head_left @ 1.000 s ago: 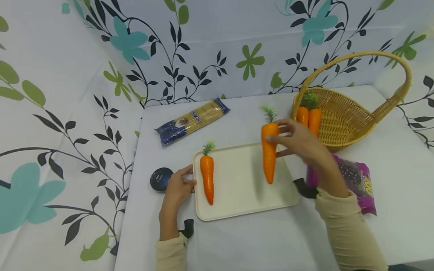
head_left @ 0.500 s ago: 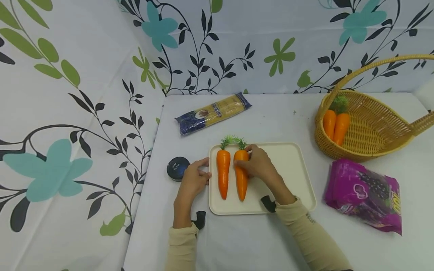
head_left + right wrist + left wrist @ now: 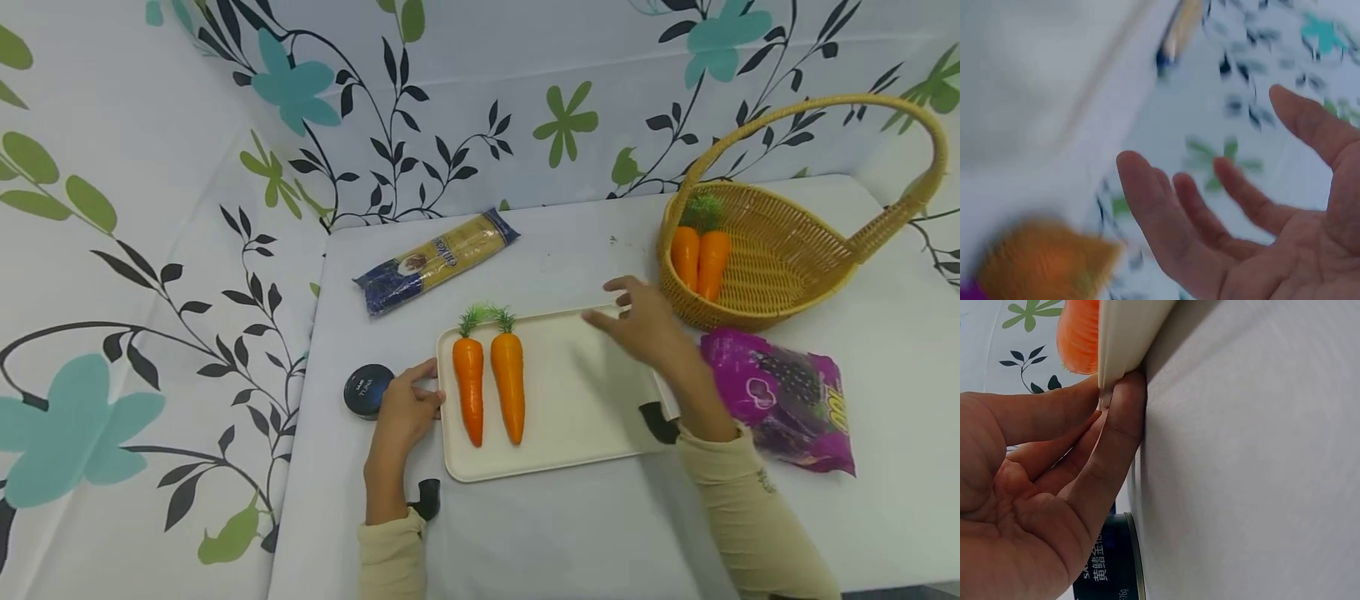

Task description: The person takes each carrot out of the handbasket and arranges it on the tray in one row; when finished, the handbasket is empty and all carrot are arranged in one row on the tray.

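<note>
My left grip (image 3: 403, 406) pinches the shallow cream rectangular tray (image 3: 573, 412) by its side toward the table's (image 3: 321, 483) left edge, probably steadying it under two tapered orange carrots (image 3: 507, 387). Right grip (image 3: 648, 327) is released.

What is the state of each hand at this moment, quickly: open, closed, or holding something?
Left hand: closed, pinching the left edge of the tray.
Right hand: open, fingers spread, holding nothing.
</note>
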Tool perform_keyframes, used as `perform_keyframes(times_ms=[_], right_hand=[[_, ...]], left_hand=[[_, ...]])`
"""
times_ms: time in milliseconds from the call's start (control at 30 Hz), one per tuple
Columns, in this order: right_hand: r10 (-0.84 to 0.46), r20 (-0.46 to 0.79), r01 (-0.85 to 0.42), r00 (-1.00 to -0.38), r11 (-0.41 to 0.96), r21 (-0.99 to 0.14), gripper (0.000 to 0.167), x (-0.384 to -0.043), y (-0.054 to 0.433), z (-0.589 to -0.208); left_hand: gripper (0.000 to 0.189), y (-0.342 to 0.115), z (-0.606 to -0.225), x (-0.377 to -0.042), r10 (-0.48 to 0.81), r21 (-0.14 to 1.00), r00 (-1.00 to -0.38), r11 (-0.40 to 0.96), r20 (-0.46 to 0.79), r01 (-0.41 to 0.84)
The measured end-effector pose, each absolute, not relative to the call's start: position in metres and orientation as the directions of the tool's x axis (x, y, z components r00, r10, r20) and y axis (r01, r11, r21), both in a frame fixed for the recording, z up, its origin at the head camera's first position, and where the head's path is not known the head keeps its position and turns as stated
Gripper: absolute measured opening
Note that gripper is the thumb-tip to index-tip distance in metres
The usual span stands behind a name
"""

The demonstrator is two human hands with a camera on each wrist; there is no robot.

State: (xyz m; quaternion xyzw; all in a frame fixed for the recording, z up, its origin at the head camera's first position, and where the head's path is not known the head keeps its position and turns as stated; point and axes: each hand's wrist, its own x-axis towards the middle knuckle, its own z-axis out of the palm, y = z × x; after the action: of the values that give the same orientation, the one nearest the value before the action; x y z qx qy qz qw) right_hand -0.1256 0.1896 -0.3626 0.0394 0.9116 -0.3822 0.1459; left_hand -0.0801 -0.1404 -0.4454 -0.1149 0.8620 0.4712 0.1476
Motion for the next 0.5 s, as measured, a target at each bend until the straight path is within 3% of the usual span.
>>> perform_keyframes(times_ms=[167, 333, 433, 500], right_hand=[[-0.055, -0.196, 0.065, -0.979, 0.828, -0.556, 0.061, -0.143, 0.275, -0.319], [-0.137, -0.207, -0.034, -0.969, 0.9, -0.435, 0.053, -0.184, 0.332, -0.296], [-0.161, -0.258, -0.026, -0.953, 0.889, -0.457, 0.056, -0.206, 0.354, -0.299], [-0.134, -0.331, 0.072, -0.934, 0.838, -0.541, 0.062, -0.218, 0.365, -0.304]], left_hand=[[0.057, -0.141, -0.444, -0.078, -0.042, 0.782, -0.933, 0.533, -0.358, -0.324], [0.057, -0.142, -0.441, -0.076, -0.058, 0.765, -0.933, 0.555, -0.355, -0.325], [0.056, -0.14, -0.44, -0.074, -0.064, 0.757, -0.934, 0.568, -0.351, -0.324], [0.056, -0.139, -0.439, -0.073, -0.063, 0.754, -0.935, 0.574, -0.349, -0.32]])
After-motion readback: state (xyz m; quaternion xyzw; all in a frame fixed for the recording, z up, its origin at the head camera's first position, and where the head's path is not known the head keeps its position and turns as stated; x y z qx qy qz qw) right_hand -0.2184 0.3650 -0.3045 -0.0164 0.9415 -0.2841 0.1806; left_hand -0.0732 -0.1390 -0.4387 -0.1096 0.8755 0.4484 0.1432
